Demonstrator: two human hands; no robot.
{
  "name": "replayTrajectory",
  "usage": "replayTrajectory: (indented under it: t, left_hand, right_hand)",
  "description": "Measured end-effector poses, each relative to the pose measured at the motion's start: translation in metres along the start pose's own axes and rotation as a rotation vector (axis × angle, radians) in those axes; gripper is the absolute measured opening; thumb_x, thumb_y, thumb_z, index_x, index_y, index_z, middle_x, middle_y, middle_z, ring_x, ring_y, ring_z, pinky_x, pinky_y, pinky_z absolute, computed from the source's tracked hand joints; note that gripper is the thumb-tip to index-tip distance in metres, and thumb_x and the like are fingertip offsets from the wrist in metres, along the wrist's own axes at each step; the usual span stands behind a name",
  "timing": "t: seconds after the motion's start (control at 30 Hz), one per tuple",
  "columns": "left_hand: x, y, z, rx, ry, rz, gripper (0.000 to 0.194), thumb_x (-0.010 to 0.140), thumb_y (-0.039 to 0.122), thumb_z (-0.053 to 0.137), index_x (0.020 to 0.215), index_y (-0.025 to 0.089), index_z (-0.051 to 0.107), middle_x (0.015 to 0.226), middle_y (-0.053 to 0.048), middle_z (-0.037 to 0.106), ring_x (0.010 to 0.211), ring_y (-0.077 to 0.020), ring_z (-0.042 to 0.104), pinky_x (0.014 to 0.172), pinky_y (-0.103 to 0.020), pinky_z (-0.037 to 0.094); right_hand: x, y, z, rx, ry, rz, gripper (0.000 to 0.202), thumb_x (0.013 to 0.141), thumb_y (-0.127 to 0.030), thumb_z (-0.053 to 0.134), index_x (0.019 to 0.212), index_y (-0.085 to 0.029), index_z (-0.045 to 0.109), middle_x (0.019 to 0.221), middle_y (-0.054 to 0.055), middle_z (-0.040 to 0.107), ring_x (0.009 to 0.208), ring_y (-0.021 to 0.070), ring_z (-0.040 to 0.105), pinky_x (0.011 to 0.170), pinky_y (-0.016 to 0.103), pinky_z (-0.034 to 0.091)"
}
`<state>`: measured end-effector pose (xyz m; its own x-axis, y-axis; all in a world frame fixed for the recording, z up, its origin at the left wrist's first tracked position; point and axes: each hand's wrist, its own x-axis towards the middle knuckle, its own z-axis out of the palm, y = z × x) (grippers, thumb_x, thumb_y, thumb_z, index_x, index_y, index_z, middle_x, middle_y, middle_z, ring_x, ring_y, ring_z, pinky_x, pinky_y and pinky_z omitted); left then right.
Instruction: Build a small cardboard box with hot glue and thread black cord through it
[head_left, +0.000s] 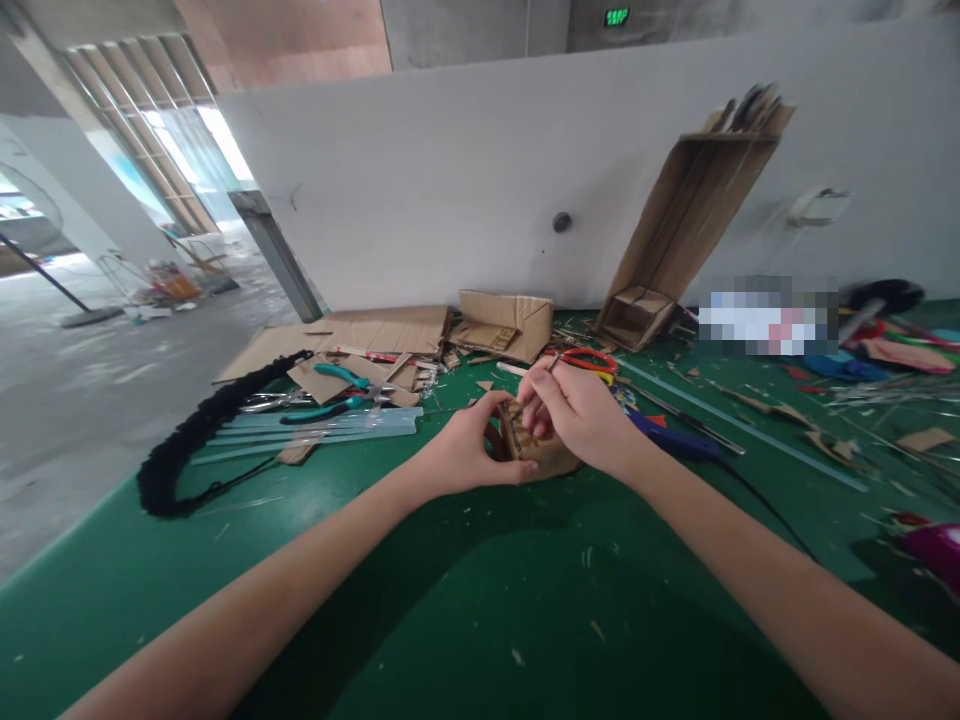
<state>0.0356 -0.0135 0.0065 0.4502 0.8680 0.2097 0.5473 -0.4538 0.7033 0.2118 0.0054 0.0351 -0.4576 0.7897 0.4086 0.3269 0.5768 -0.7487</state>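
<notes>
Left hand and right hand are meeting in the middle of my feed, both busy at a small cardboard piece over the green counter; from this remote view I cannot tell whether it is touching the surface. Around its left end the left one is clamping, thumb on the near side, while the right one is arching over the top, fingertips bunched and pinching what I am reading as a thin brown strip. Out at my right edge a magenta object is lying partly cut off. Just beyond the right wrist a blue tool is resting, its black cord trailing nearer. Over on the left I am seeing a black fuzzy strip curving beside translucent sticks, with teal-handled pliers lying close by. Behind the hands, red-orange handles are showing. Farther back, flat cardboard and a folded cardboard sheet are lying near the white wall, and a tall cardboard box is standing against it, slim pieces poking from its top. Farthest off, a green exit sign is glowing.
</notes>
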Motion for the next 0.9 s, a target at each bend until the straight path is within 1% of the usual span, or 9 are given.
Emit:
replayTrajectory:
  t: [0.07,0.23,0.43,0.6,0.77,0.9]
  left_hand:
    - [0.0002,-0.0015,0.0009,-0.003,0.007,-0.002,0.066,0.065,0.044,0.071,0.120,0.019,0.044,0.094,-0.005,0.062,0.074,-0.0171,0.060,0.061,-0.029,0.048]
    - [0.0002,-0.0036,0.0018,-0.035,0.002,0.001,0.068,0.066,0.045,0.071,0.121,0.019,0.043,0.094,-0.006,0.062,0.073,-0.0166,0.060,0.061,-0.029,0.048]
    - [-0.0001,-0.0022,0.0008,-0.046,-0.004,-0.002,0.067,0.065,0.044,0.071,0.120,0.018,0.043,0.092,-0.005,0.063,0.072,-0.0158,0.060,0.062,-0.029,0.048]
    - [0.0001,-0.0029,0.0012,-0.023,0.008,-0.003,0.068,0.065,0.045,0.071,0.121,0.019,0.043,0.094,-0.006,0.063,0.072,-0.0165,0.060,0.061,-0.029,0.048]
    - [0.0003,-0.0055,0.0021,-0.031,0.006,0.006,0.067,0.065,0.045,0.072,0.120,0.019,0.044,0.095,-0.006,0.063,0.074,-0.0174,0.061,0.062,-0.030,0.049]
    - [0.0006,-0.0051,0.0018,-0.030,0.006,0.014,0.065,0.066,0.046,0.071,0.119,0.019,0.044,0.095,-0.005,0.063,0.072,-0.0162,0.061,0.062,-0.029,0.049]
  right_hand:
    - [-0.0007,-0.0008,0.0002,0.029,0.007,0.017,0.038,0.097,-0.042,0.029,0.081,-0.017,0.052,0.061,0.001,0.060,0.050,0.0103,0.058,0.052,0.024,0.048]
    - [0.0001,-0.0033,-0.0002,-0.040,-0.011,-0.008,0.036,0.097,-0.039,0.031,0.078,-0.016,0.053,0.061,0.001,0.060,0.050,0.0102,0.058,0.053,0.024,0.048]
    - [0.0013,-0.0035,-0.0006,-0.055,-0.037,-0.025,0.036,0.096,-0.037,0.031,0.077,-0.017,0.053,0.060,0.001,0.059,0.051,0.0100,0.058,0.053,0.024,0.047]
    - [-0.0007,-0.0015,0.0001,-0.050,0.000,-0.029,0.035,0.096,-0.037,0.032,0.079,-0.016,0.053,0.062,0.001,0.061,0.051,0.0104,0.058,0.054,0.024,0.048]
    - [-0.0011,-0.0019,0.0005,-0.138,-0.013,-0.082,0.034,0.097,-0.034,0.033,0.077,-0.016,0.055,0.062,0.001,0.060,0.055,0.0105,0.057,0.059,0.025,0.045]
    - [0.0013,-0.0042,0.0017,-0.164,-0.018,-0.085,0.036,0.097,-0.034,0.033,0.075,-0.017,0.056,0.060,0.000,0.058,0.056,0.0106,0.056,0.060,0.025,0.043]
